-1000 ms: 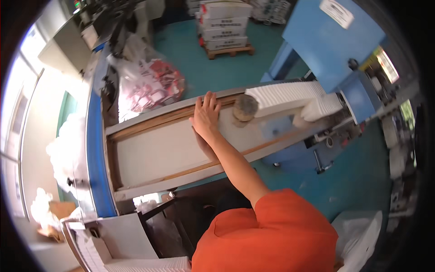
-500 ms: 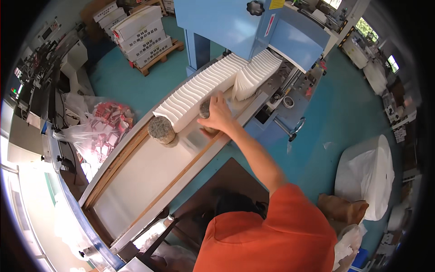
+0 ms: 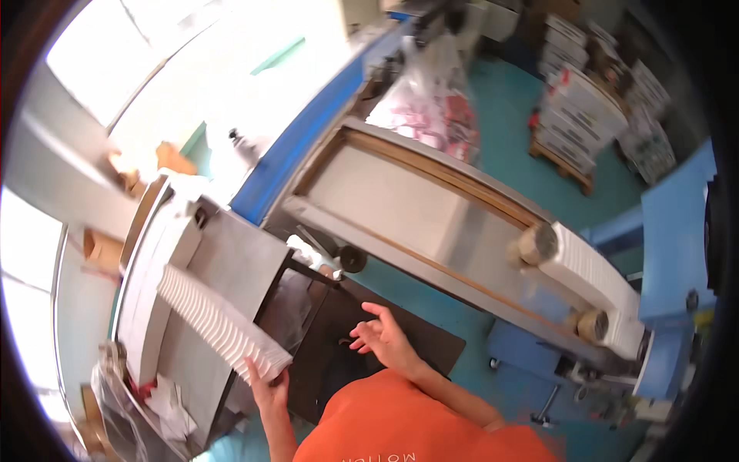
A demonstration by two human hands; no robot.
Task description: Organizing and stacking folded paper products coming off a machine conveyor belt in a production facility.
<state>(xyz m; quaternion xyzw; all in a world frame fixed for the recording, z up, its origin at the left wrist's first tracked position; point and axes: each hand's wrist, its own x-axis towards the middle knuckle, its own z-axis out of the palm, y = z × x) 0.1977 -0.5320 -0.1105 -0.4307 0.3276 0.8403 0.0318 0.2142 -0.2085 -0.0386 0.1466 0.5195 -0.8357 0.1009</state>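
Observation:
My left hand (image 3: 267, 387) is closed round the near end of a long row of white folded paper stacks (image 3: 219, 323). That row lies slantwise over a grey side table (image 3: 239, 258), its near end at the table's edge. In mid-air to the right of it, my right hand (image 3: 385, 339) has its fingers apart, partly curled, and holds nothing. Two grey, rough-looking cylinders sit in the long trough: one (image 3: 538, 243) and another (image 3: 591, 326). Each stands against the end of a row of white paper stacks (image 3: 593, 266).
The pale trough (image 3: 385, 204) with wooden rails runs to a blue machine (image 3: 677, 231) at the right. Beyond it are a clear bag of red and white scraps (image 3: 439, 115) and boxes on a pallet (image 3: 581, 115). A dark mat (image 3: 431, 339) lies on the floor.
The view has swung left to the side table. My right hand has left the cylinder in the trough and is now empty. My left hand, unseen before, now grips the paper row.

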